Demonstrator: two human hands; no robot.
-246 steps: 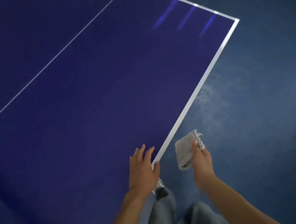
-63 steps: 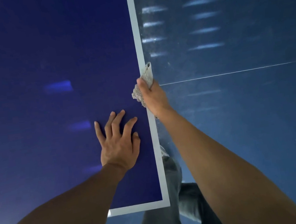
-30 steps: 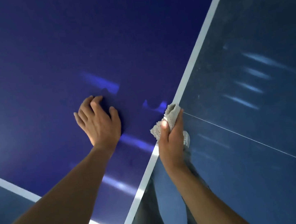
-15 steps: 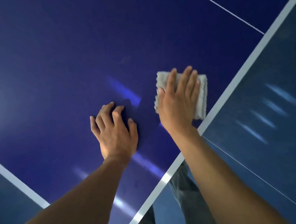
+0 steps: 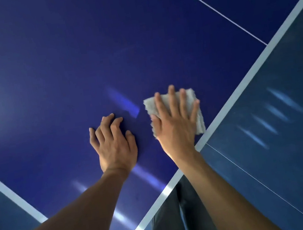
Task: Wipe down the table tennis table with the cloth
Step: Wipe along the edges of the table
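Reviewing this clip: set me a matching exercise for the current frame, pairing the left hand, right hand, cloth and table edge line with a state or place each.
Things:
1. left hand
2. right hand
3. cloth
4. white edge line

States:
A. pressed flat under a palm
B. bare on the blue tabletop, fingers curled
C. spread over the cloth
D. runs diagonally, just right of the cloth

Pairs: 1-B, 2-C, 3-A, 4-D

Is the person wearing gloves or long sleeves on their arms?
No. Both the left hand and right hand are bare, with no gloves, rings or watch showing. Both forearms are bare too, with no sleeve in view. Below them show dark grey trousers.
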